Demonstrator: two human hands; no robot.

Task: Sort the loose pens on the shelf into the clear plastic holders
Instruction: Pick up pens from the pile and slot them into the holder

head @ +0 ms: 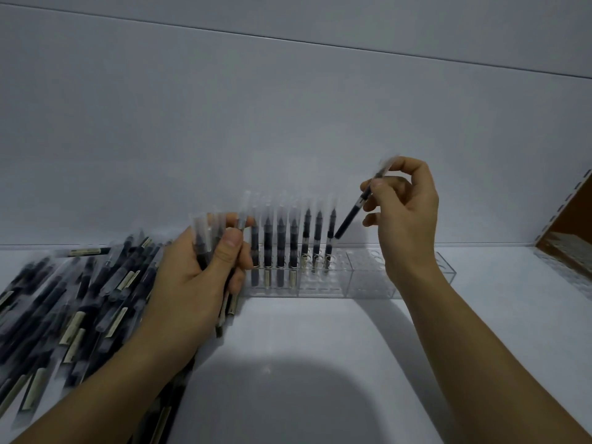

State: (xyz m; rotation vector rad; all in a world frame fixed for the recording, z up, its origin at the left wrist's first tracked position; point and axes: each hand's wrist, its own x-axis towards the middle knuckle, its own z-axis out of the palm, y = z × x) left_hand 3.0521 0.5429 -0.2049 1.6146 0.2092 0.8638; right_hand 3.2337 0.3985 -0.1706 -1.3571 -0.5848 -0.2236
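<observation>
A clear plastic holder [362,277] with rows of round holes stands on the white shelf against the back wall. Several dark pens with clear caps [280,241] stand upright in its left part. My left hand [189,283] grips a bundle of pens [208,238] upright, just left of the holder. My right hand [405,216] pinches a single dark pen [354,209] held at a slant, its lower tip just above the holder beside the rightmost standing pen. A large heap of loose pens [73,302] lies on the shelf at the left.
The white shelf surface [320,363] stretches in front of the holder. At the far right a brown cardboard box [570,238] holds more clear plastic holders. The white back wall rises straight behind the holder.
</observation>
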